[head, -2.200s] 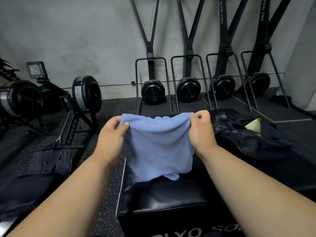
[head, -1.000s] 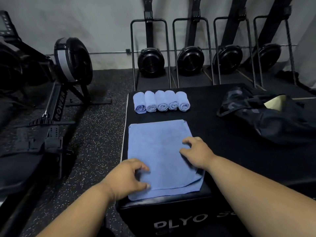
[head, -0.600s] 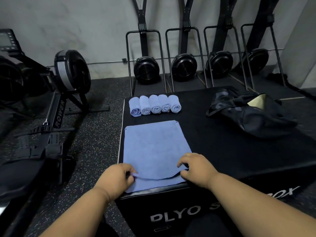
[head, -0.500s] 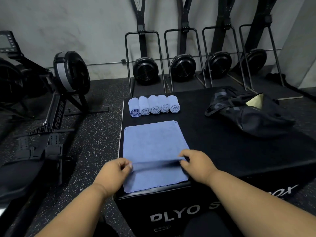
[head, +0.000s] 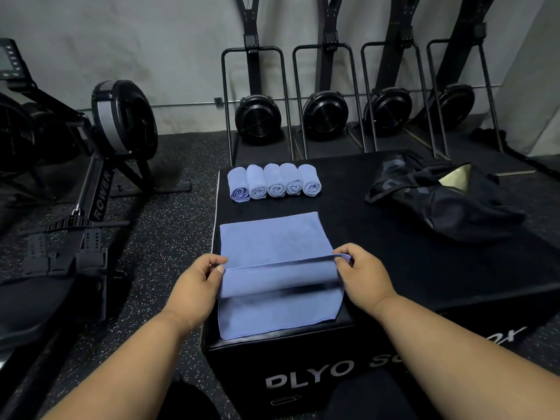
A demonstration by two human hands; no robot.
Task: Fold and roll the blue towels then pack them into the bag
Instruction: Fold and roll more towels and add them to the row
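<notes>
- On the near left end of the black plyo box (head: pixel 394 268), the blue towel (head: pixel 272 241) is lying flat.
- Left hand (head: pixel 197 283) and right hand (head: pixel 360 274) are pinching a lifted top layer's two corners.
- Keeping both corners level while carrying the edge farther should be giving a square fold.
- Five rolled towels (head: pixel 274 183) are waiting beyond; the bag (head: pixel 439 201) is sitting far right.

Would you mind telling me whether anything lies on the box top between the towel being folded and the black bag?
Nothing visible does. Both hands, left and right, pinch the blue towel, and only bare plyo box top separates it from the black bag. The five rolled towels sit farther back, off that line.
</notes>
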